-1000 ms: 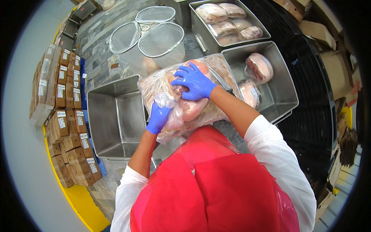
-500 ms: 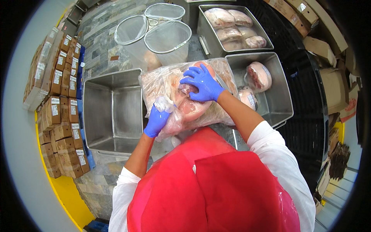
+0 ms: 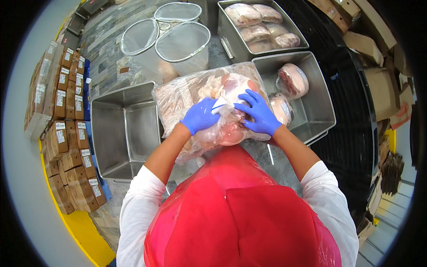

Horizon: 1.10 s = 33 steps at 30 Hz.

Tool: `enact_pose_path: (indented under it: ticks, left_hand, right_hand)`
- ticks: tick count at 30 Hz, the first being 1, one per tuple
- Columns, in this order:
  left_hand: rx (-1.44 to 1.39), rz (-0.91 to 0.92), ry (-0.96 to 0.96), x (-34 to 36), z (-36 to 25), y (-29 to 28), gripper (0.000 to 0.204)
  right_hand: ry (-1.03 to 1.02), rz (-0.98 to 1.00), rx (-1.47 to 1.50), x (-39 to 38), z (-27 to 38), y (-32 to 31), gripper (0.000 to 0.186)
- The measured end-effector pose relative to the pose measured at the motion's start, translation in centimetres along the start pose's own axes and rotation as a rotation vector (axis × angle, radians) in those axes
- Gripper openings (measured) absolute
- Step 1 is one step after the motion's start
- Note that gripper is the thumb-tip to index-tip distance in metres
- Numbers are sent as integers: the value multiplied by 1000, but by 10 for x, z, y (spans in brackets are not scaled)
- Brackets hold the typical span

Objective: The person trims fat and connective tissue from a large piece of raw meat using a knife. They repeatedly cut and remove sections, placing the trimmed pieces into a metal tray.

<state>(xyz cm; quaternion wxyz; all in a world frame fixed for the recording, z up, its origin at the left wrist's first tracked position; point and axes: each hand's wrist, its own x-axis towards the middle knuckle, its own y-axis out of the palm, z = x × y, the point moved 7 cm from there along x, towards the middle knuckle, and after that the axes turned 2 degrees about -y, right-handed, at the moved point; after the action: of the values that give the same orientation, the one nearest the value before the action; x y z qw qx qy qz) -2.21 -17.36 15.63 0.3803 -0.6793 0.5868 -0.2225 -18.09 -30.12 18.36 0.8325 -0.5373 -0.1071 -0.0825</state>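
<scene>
Large pieces of raw meat (image 3: 231,132), pink and pale with fat, lie in clear plastic on top of a plastic-lined carton (image 3: 175,100) in front of me. My left hand (image 3: 200,116), in a blue glove, has its fingers closed on a crumpled whitish wrap (image 3: 223,107) over the meat. Also gloved in blue, my right hand (image 3: 258,114) rests on the meat's right side with its fingers spread, their tips close to the wrap. Both hands partly cover the meat.
A deep steel tub (image 3: 126,129) stands left of the carton. To the right, another steel tub (image 3: 318,104) holds wrapped meat pieces (image 3: 293,81); a third tub (image 3: 227,38) behind holds several more. Mesh-like hoop-rimmed bags (image 3: 183,42) stand behind. Stacked cartons (image 3: 66,147) line the left wall.
My left hand has moved up and right over the meat with the wrap. My right hand has come down and to the right, nearer to the left one. The view has shifted slightly.
</scene>
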Motion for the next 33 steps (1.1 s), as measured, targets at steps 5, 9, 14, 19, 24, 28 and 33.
enact_pose_path:
  ticks: [5, 9, 14, 19, 24, 28, 33]
  left_hand:
    - [1, -18, -177, -31, -25, 36, 47]
    - [-5, -104, -195, -44, -24, 45, 51]
    - [-114, -169, -180, -50, 6, 37, 50]
    - [-96, -270, -155, -71, 10, 37, 52]
    - [139, -458, -22, -84, -3, 33, 63]
    - [40, -625, -111, -94, 4, 31, 82]
    - [-27, -391, -119, -68, 30, 48, 96]
  right_hand:
    - [191, 75, -56, -66, -8, 11, 65]
    - [277, -56, -85, -88, 5, 28, 70]
    - [400, 53, -85, -42, -21, 26, 56]
    - [190, -350, -78, 48, -29, 34, 30]
    - [435, -128, -15, 80, -40, 84, 27]
    - [436, -73, 158, 86, -33, 88, 22]
    - [520, -436, 686, 66, -128, 125, 20]
